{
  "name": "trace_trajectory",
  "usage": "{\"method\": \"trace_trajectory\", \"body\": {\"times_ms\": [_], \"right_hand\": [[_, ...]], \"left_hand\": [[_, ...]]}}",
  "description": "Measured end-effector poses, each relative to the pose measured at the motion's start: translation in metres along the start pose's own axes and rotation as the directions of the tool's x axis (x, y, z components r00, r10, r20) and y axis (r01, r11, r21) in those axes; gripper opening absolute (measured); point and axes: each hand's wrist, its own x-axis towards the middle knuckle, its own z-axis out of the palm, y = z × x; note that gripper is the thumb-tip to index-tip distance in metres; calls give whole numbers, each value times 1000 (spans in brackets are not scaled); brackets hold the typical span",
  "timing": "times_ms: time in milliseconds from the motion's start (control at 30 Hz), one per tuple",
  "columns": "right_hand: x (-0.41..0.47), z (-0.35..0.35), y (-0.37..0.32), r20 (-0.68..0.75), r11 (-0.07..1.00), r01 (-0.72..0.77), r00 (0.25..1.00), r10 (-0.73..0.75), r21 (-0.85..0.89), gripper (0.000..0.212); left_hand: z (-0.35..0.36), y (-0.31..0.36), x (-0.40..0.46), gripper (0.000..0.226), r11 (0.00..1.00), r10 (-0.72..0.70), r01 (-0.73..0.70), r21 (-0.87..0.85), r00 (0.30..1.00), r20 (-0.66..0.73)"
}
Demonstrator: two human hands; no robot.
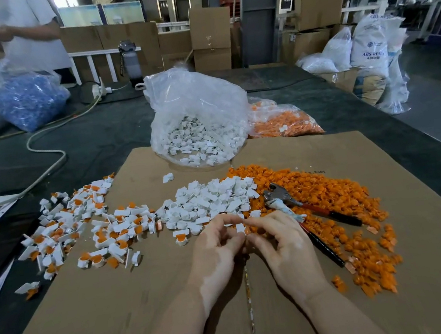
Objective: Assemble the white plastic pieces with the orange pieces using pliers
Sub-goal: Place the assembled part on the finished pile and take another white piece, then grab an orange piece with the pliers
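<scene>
My left hand (217, 248) and my right hand (277, 241) meet over the cardboard sheet (400, 268), fingertips together. Between them they pinch a small white plastic piece (240, 227) with an orange piece (247, 231) at its right side. A pile of loose white pieces (210, 201) lies just beyond my hands. Loose orange pieces (331, 204) spread to the right. The pliers (290, 203), with red and black handles, lie on the orange pile, untouched. Joined white-and-orange pieces (85, 230) are scattered to the left.
An open clear bag of white pieces (195, 119) stands at the cardboard's far edge, with a bag of orange pieces (284, 120) to its right. A bag of blue parts (29, 101), a power cable (48, 152) and a bottle (130, 63) lie farther back. A person (22, 33) stands at back left.
</scene>
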Motion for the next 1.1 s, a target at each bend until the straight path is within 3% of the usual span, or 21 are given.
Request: {"method": "trace_trajectory", "body": {"times_ms": [367, 500, 567, 633, 733, 833, 967, 1100], "right_hand": [[0, 0, -1, -3, 999, 17, 1000, -17, -29, 21], [5, -9, 2, -114, 969, -24, 993, -4, -244, 25], [12, -19, 5, -146, 889, -176, 981, 125, -422, 34], [20, -31, 11, -70, 712, -318, 932, 355, -625, 47], [31, -44, 21, 55, 576, -368, 808, 586, -730, 52], [37, -48, 25, 114, 541, -360, 746, 656, -760, 57], [40, -49, 25, 109, 518, -322, 760, 640, -792, 54], [42, -55, 18, 96, 596, -285, 846, 525, -751, 38]], "left_hand": [[1, 0, 3, 10, 999, 16, -15, 52, 1000, -12], [1, 1, 6, 9, 999, -32, 32, -2, 999, -25], [1, 0, 7, 9, 999, -54, 54, -1, 998, -33], [0, -1, 7, 10, 998, -63, 63, 15, 998, -31], [-1, 0, 7, 11, 997, -64, 65, 33, 997, -32], [-1, 3, 8, 11, 996, -84, 84, 7, 996, -35], [0, 6, 9, 10, 994, -103, 101, -30, 994, -47], [1, 7, 13, 11, 985, -146, 137, -107, 986, -85]]}}
